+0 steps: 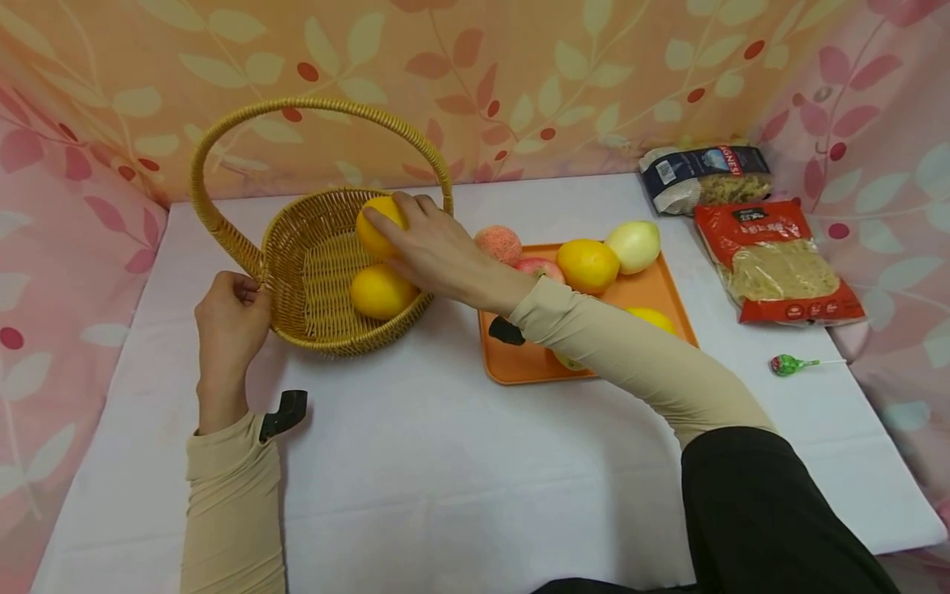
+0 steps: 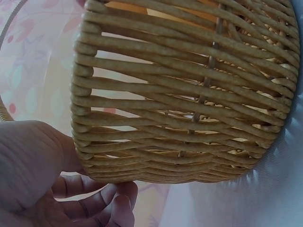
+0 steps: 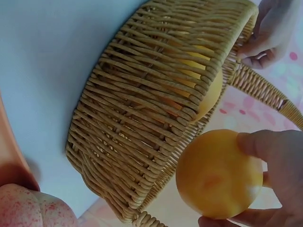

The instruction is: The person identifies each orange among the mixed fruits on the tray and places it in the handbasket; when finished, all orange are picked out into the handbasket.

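Observation:
A yellow wicker basket (image 1: 326, 340) with a tall arched handle stands at the back left of the table. My left hand (image 1: 233, 326) pinches its left rim by the foot of the handle; the left wrist view shows the fingers (image 2: 90, 201) at the woven edge. Over the basket's right side, my right hand (image 1: 441, 256) holds a yellow-orange orange (image 3: 218, 175) between thumb and fingers. A similar orange (image 1: 382, 291) lies inside the basket, partly visible past the rim in the right wrist view.
Right of the basket, an orange tray (image 1: 512, 375) carries a peach (image 1: 497, 245), a red apple (image 1: 540, 268), another orange (image 1: 588, 266) and a pale green fruit (image 1: 633, 247); my right arm covers part of it. Farther right lie two food bags (image 1: 779, 264) and a lollipop (image 1: 790, 365).

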Action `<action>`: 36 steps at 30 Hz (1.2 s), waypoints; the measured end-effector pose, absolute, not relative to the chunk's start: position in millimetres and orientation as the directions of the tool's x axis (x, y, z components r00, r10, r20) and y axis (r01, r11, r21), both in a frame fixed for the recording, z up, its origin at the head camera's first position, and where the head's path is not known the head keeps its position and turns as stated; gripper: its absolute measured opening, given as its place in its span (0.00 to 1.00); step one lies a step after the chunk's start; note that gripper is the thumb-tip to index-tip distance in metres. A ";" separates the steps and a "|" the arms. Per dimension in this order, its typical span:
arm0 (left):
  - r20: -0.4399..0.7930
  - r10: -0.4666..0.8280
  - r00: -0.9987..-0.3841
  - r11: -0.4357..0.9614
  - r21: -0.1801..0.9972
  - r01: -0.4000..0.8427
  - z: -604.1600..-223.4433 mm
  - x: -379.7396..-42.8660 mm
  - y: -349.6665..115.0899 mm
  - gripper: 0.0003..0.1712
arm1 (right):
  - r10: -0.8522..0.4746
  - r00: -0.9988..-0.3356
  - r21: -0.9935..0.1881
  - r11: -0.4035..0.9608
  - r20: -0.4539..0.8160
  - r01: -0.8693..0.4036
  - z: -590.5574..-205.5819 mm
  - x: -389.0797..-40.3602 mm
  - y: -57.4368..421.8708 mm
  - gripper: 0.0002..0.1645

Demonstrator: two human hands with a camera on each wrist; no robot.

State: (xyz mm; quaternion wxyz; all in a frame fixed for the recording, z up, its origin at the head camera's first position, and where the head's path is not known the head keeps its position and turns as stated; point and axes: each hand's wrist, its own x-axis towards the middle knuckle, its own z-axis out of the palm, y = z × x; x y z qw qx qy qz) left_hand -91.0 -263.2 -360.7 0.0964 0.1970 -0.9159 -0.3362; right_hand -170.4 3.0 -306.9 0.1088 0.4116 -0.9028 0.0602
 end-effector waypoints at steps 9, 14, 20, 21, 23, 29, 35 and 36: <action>0.062 -0.428 -0.901 0.703 0.649 -0.290 -357.9 -89.3 -262.7 0.17 | -0.706 -0.691 -0.028 0.696 0.155 -0.717 -313.0 -179.5 -7.1 0.28; 0.062 -0.429 -0.901 0.703 0.650 -0.290 -357.7 -88.6 -263.0 0.17 | -0.726 -0.681 -0.043 0.681 0.100 -0.731 -317.7 -182.8 -10.0 0.27; 0.086 -0.426 -0.901 0.709 0.650 -0.274 -360.6 -90.3 -262.4 0.16 | -0.742 -0.665 -0.041 0.665 0.083 -0.746 -324.3 -187.9 -8.6 0.25; 0.091 -0.425 -0.901 0.710 0.650 -0.270 -361.1 -90.7 -262.5 0.16 | -0.744 -0.664 -0.044 0.663 0.078 -0.748 -325.2 -188.7 -8.3 0.24; 0.103 -0.425 -0.899 0.713 0.650 -0.263 -361.8 -90.8 -262.9 0.16 | -0.748 -0.660 -0.051 0.658 0.069 -0.751 -326.9 -189.8 -8.6 0.24; 0.099 -0.432 -0.896 0.711 0.649 -0.271 -361.8 -90.8 -264.1 0.16 | -0.752 -0.659 -0.038 0.658 0.013 -0.752 -330.9 -190.7 -10.6 0.25; 0.095 -0.430 -0.898 0.707 0.654 -0.270 -361.4 -91.1 -263.9 0.16 | -0.760 -0.650 0.009 0.650 -0.003 -0.760 -336.8 -190.8 -10.9 0.25; 0.094 -0.430 -0.898 0.705 0.657 -0.269 -361.1 -91.3 -263.8 0.16 | -0.757 -0.653 0.010 0.653 -0.007 -0.757 -336.5 -190.4 -10.7 0.25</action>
